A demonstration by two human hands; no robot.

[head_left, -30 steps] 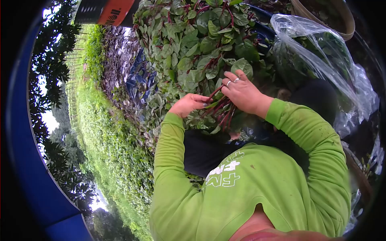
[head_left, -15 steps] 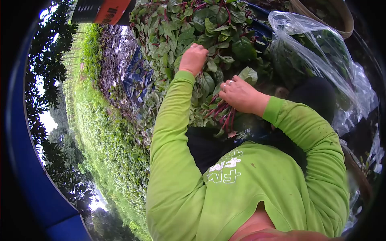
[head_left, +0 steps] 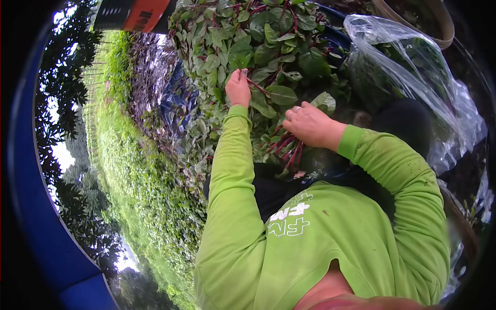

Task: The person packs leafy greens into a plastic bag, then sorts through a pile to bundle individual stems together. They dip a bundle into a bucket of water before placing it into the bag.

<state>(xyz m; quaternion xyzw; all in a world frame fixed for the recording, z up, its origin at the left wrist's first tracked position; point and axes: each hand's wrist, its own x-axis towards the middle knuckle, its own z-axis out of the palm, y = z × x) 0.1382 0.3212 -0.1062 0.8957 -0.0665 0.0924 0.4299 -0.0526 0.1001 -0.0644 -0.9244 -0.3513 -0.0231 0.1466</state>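
My left hand (head_left: pixel 238 89) is closed, its fingertips pinching a reddish leafy stem (head_left: pixel 258 87) over the big heap of green leaves (head_left: pixel 222 49). Just to the right of it and nearer my body, my right hand (head_left: pixel 310 124) is wrapped round a bunch of red stems (head_left: pixel 293 150). The cut ends of the bunch point toward my lap, and a broad leaf (head_left: pixel 323 102) sticks out beyond the knuckles. My right palm is hidden.
A clear plastic bag (head_left: pixel 413 67) with greens inside lies at the right. Behind it curves a beige rim (head_left: pixel 444 23). A black and orange container (head_left: pixel 139 14) stands at the upper left, near a blue sheet (head_left: pixel 178 98). Green plants (head_left: pixel 134 155) grow at the left.
My left hand has drawn back a little toward me and to the left, and a leafy stem now shows in its fingers. My right hand has barely moved and still holds the bunch.
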